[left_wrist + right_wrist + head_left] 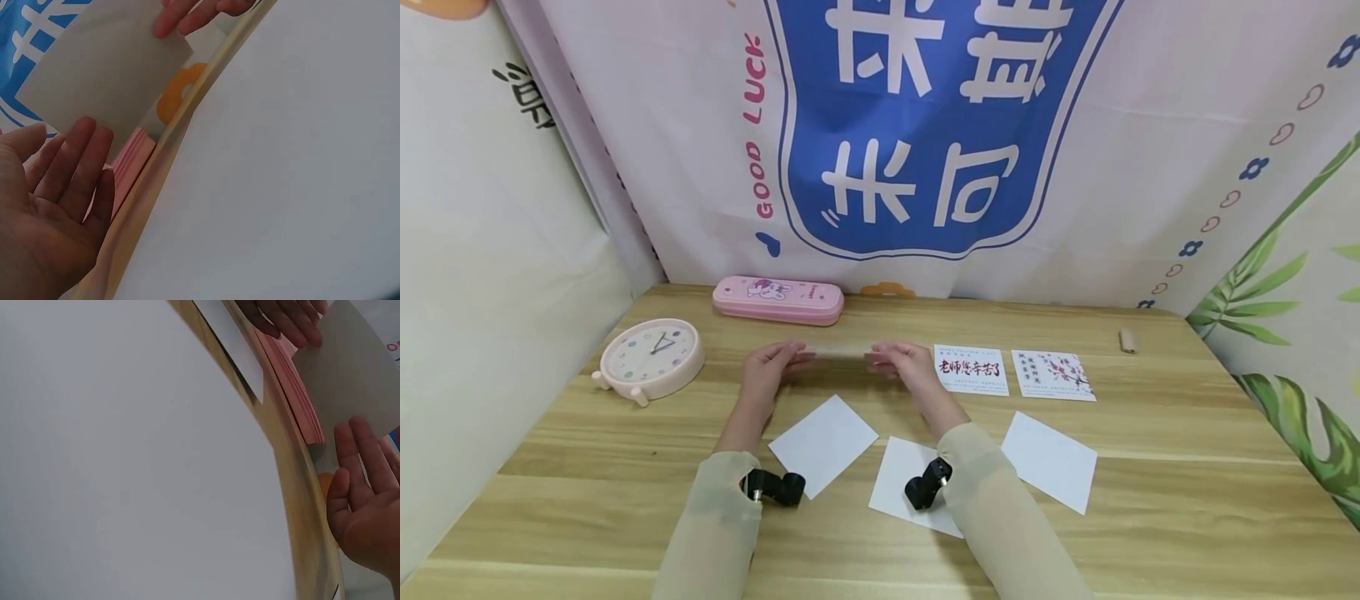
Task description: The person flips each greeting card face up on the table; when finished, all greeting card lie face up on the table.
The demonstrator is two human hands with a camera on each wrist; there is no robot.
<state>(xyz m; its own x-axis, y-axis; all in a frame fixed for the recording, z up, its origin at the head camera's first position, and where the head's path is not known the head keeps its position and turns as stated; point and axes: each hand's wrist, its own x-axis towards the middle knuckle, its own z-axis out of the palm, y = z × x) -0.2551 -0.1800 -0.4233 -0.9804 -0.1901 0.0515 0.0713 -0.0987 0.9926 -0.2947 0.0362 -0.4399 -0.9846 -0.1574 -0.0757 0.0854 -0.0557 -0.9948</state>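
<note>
A card [840, 353] is held up above the far part of the table, seen nearly edge-on in the head view. My left hand [765, 372] pinches its left end, and my right hand [912, 372] pinches the right end. From below, both wrist views show the card's plain underside [94, 69] [350, 375], with fingertips against it. Below my forearms lie three cards with blank white faces up: a left one [823, 446], a middle one [906, 479] partly under the right sleeve, and a right one [1050, 461].
Two printed cards lie side by side at right, one with red characters [972, 370], one with blossoms [1052, 375]. A pink pencil case [778, 301] stands at the back, a pink alarm clock [652, 360] at left. A small tan piece [1127, 341] lies far right.
</note>
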